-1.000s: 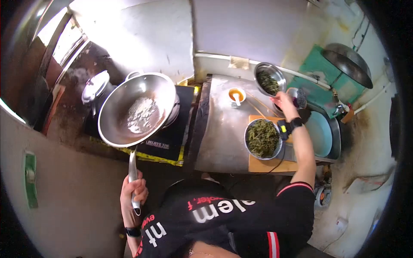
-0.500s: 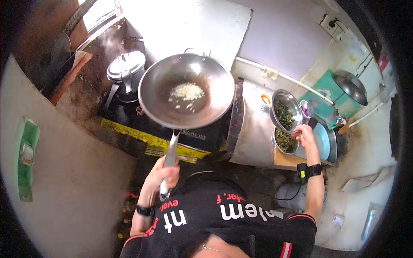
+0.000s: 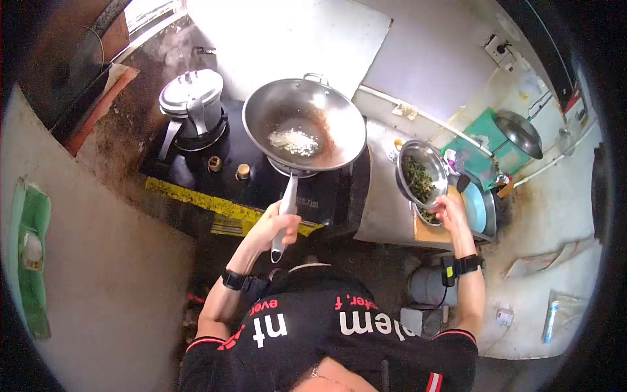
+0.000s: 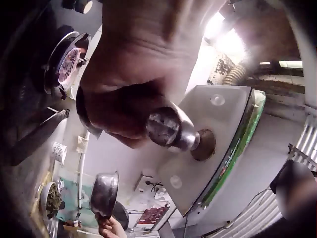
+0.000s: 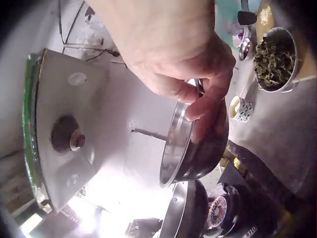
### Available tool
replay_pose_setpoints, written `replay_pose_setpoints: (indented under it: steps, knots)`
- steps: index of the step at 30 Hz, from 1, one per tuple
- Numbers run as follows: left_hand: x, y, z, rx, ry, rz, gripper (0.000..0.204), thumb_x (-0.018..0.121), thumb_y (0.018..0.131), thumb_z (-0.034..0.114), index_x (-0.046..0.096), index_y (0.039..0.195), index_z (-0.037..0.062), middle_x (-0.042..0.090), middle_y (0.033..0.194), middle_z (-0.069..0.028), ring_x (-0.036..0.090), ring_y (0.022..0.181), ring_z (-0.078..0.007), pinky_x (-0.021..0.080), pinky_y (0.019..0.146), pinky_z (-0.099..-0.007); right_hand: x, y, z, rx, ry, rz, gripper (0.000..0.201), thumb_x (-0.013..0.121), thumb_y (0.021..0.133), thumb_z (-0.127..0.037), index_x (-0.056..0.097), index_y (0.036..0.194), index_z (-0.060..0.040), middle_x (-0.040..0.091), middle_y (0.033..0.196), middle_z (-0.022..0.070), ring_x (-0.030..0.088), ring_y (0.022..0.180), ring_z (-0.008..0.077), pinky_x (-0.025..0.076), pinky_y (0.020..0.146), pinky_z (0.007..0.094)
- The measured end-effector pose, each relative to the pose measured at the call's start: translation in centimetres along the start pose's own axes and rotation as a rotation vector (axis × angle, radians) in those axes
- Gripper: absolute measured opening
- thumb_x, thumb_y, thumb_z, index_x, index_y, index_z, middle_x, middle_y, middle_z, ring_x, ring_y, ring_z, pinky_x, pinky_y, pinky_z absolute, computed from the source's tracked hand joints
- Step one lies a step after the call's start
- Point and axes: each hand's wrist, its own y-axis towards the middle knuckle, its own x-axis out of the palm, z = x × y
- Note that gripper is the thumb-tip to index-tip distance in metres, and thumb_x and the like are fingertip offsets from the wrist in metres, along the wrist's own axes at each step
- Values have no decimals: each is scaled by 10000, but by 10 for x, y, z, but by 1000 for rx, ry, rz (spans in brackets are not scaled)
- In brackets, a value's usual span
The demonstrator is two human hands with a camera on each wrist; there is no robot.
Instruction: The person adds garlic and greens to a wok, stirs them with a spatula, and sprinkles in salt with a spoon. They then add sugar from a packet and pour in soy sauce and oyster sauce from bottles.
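Note:
My left hand (image 3: 274,227) grips the long handle (image 3: 287,196) of a steel wok (image 3: 268,108) raised over the right burner. Chopped white pieces, looking like minced garlic (image 3: 294,141), lie in the wok's bottom. On the other side, my right hand (image 3: 450,212) pinches the rim of a steel bowl (image 5: 213,153), thumb and fingers on either side of its wall. Dark leafy greens (image 3: 418,176) fill that bowl in the head view. The bowl is tilted, and it partly hides a white bowl (image 5: 292,37) of similar greens below it.
A lidded pressure cooker (image 3: 192,95) stands on the left burner with steam near it. Two stove knobs (image 3: 243,171) sit at the front. A patterned cup (image 5: 243,111) stands on the metal counter (image 3: 385,215). A blue basin (image 3: 475,206) is at the right.
My right hand has lifted the steel bowl from the back of the counter and brought it forward, over the white bowl. The wok has shifted right over the burner in my left hand.

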Motion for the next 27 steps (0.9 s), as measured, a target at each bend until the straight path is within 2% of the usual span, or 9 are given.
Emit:
replay_pose_setpoints:
  steps: [4, 8, 10, 12, 16, 18, 22, 23, 27]
  knots:
    - [2, -26, 4, -129, 62, 0, 292, 567, 762, 47, 398, 999, 38, 421, 567, 3, 410, 381, -91, 352, 349, -230, 14, -30, -15, 29, 102, -54, 25, 564, 741, -70, 554, 762, -61, 559, 609, 25, 559, 475, 129, 378, 316, 223]
    - [2, -8, 8, -124, 105, 30, 222, 570, 778, 57, 397, 914, 42, 431, 602, -7, 414, 418, -88, 354, 362, -231, 20, 4, -8, -18, 50, -218, 25, 574, 750, -84, 551, 757, -77, 552, 633, 9, 539, 479, 101, 399, 359, 216]
    - [9, 12, 6, -93, -29, 32, 210, 571, 778, 59, 395, 893, 46, 435, 561, -6, 407, 383, -94, 342, 353, -231, 33, 14, -13, 8, 18, -218, 27, 576, 754, -97, 557, 762, -79, 550, 637, 3, 528, 487, 98, 392, 384, 215]
    - [16, -6, 4, -105, -41, 89, 213, 575, 771, 59, 400, 891, 45, 430, 538, -9, 401, 363, -98, 329, 341, -226, 39, 22, -21, 18, 28, -149, 46, 543, 738, -108, 529, 764, -72, 539, 647, 13, 536, 497, 116, 402, 373, 221]
    - [26, -41, 6, -136, -61, 92, 238, 591, 754, 70, 389, 879, 62, 409, 543, 7, 386, 361, -85, 316, 311, -216, 24, 30, -26, 55, 42, -216, 122, 528, 727, -91, 562, 840, -59, 577, 691, 28, 569, 506, 129, 397, 360, 217]
    - [20, -21, 5, -128, 24, 142, 238, 586, 749, 65, 389, 882, 58, 408, 545, -1, 380, 367, -86, 325, 325, -213, 38, 38, -36, -32, -1, -201, 46, 533, 767, -88, 525, 722, -90, 523, 625, 7, 485, 447, 103, 361, 352, 218]
    - [13, 23, -2, -40, -29, 124, 222, 593, 758, 72, 407, 877, 56, 405, 546, -12, 373, 382, -86, 316, 331, -212, 53, 56, -40, -7, 47, -192, 42, 520, 787, -76, 540, 750, -78, 548, 631, 12, 534, 481, 108, 367, 358, 214]
    - [7, 23, -5, -34, -99, 53, 226, 577, 765, 23, 401, 897, 72, 413, 589, -19, 377, 420, -89, 329, 360, -224, 48, 57, -40, -7, 5, -249, 114, 535, 733, -94, 536, 838, -50, 614, 707, 67, 621, 552, 171, 425, 371, 218]
    - [1, 26, -18, -55, -146, 89, 219, 578, 766, 24, 402, 887, 72, 414, 584, -17, 385, 419, -92, 330, 360, -228, 39, 58, -33, -12, -19, -266, 110, 540, 736, -100, 545, 832, -45, 614, 704, 69, 621, 544, 172, 420, 350, 217]
